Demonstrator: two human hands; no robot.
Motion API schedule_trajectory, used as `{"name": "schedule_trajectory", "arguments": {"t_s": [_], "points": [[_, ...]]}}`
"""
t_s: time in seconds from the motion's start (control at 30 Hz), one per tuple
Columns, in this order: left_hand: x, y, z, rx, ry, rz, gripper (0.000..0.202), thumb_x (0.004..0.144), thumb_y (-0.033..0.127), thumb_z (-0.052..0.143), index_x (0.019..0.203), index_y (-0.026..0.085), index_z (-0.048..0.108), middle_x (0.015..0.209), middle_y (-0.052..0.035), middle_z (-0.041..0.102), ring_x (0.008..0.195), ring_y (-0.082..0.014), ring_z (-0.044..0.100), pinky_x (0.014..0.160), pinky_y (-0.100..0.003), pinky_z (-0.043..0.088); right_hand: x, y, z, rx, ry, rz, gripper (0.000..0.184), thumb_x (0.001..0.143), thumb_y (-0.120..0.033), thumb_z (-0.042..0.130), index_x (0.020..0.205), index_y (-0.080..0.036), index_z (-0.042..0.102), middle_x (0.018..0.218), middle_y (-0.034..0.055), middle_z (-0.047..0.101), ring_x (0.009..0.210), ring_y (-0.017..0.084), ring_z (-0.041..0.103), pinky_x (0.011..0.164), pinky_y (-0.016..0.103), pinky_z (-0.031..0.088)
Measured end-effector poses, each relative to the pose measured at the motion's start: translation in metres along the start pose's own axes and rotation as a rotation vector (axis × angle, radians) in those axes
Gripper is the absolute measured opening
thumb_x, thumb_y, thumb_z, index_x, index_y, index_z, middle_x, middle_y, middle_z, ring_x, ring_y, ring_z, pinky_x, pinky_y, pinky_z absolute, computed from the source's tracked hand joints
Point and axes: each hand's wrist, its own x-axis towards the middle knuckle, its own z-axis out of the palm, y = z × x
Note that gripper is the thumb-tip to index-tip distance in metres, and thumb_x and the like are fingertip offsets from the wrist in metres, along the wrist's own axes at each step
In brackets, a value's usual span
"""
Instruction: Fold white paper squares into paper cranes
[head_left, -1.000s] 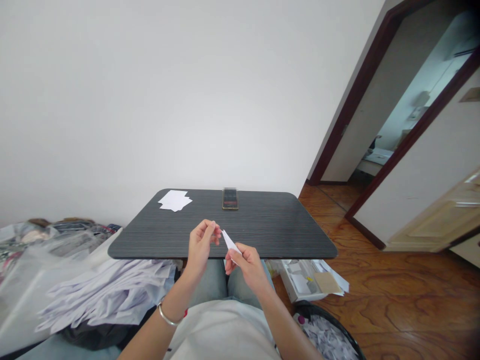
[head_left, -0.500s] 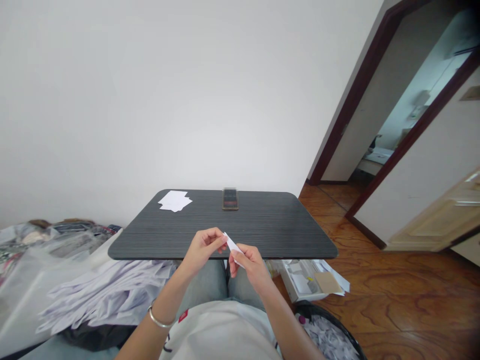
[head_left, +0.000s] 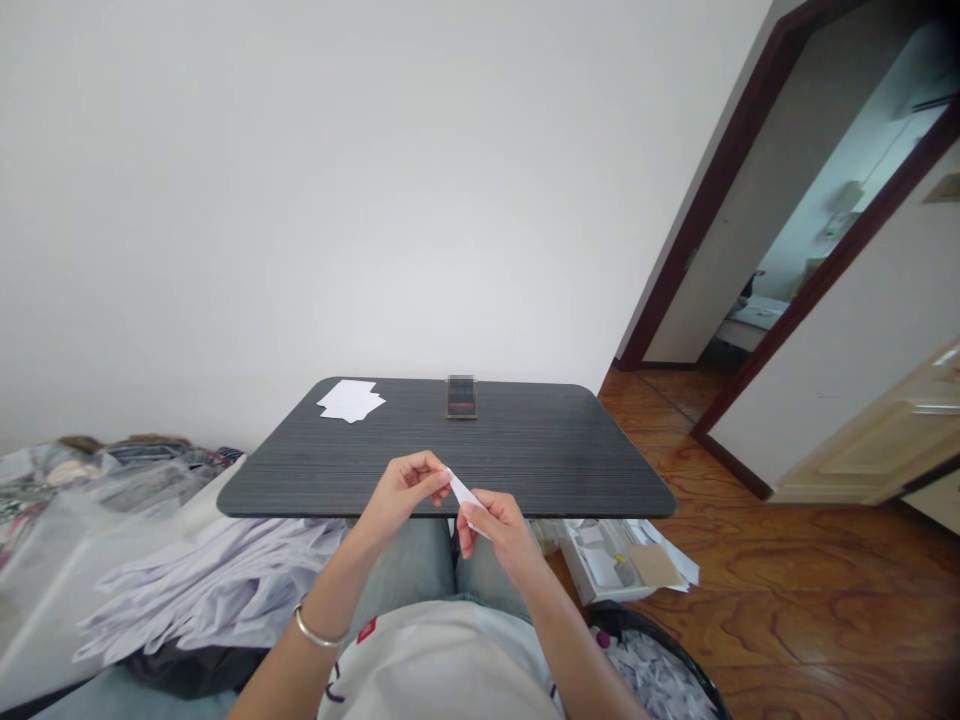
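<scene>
A narrow folded piece of white paper (head_left: 463, 492) is held between my two hands, above the near edge of the dark table (head_left: 525, 450). My left hand (head_left: 409, 490) pinches its upper left tip between thumb and fingers. The lower right end lies in my right hand (head_left: 495, 522), with the thumb pressed on top and the fingers curled beneath, so part of the paper is hidden. Several white paper sheets (head_left: 350, 401) lie loosely stacked at the table's far left.
A phone-like dark flat object (head_left: 461, 398) lies at the table's back edge, by the white wall. Piled whitish cloth (head_left: 217, 590) is at the left. To the right are a white box (head_left: 600, 570) on the wooden floor and a black bin (head_left: 660, 670) of paper scraps.
Both hands keep their grip on the paper. My left hand has shifted very slightly, and the view has moved a touch; otherwise things look the same.
</scene>
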Motion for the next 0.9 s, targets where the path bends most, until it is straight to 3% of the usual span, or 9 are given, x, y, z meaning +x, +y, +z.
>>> {"name": "schedule_trajectory", "arguments": {"t_s": [0.5, 0.8, 0.9], "points": [[-0.005, 0.002, 0.003, 0.308, 0.034, 0.063, 0.025, 0.080, 0.034, 0.051, 0.065, 0.014, 0.052, 0.058, 0.0027, 0.050, 0.051, -0.0082, 0.044, 0.049, -0.019, 0.036, 0.002, 0.003, -0.002, -0.015, -0.002, 0.008, 0.028, 0.071, -0.039, 0.055, 0.057, -0.015, 0.055, 0.042, -0.0030, 0.053, 0.035, 0.008, 0.045, 0.040, 0.020, 0.038], [-0.002, -0.005, 0.000, 0.221, 0.156, 0.136, 0.027, 0.083, 0.036, 0.046, 0.067, 0.014, 0.051, 0.059, 0.0013, 0.053, 0.053, -0.0093, 0.048, 0.051, -0.020, 0.040, 0.002, 0.004, -0.002, -0.014, 0.006, 0.007, 0.027, 0.073, -0.037, 0.054, 0.057, -0.015, 0.054, 0.042, -0.0030, 0.053, 0.035, 0.008, 0.045, 0.039, 0.019, 0.037], [-0.001, -0.004, -0.003, 0.167, 0.088, 0.090, 0.024, 0.081, 0.036, 0.049, 0.077, 0.013, 0.055, 0.063, 0.0000, 0.056, 0.056, -0.0102, 0.050, 0.052, -0.021, 0.041, 0.003, 0.005, -0.001, -0.004, 0.001, 0.009, 0.027, 0.072, -0.036, 0.054, 0.056, -0.015, 0.054, 0.042, -0.0031, 0.053, 0.034, 0.008, 0.045, 0.039, 0.019, 0.037]]}}
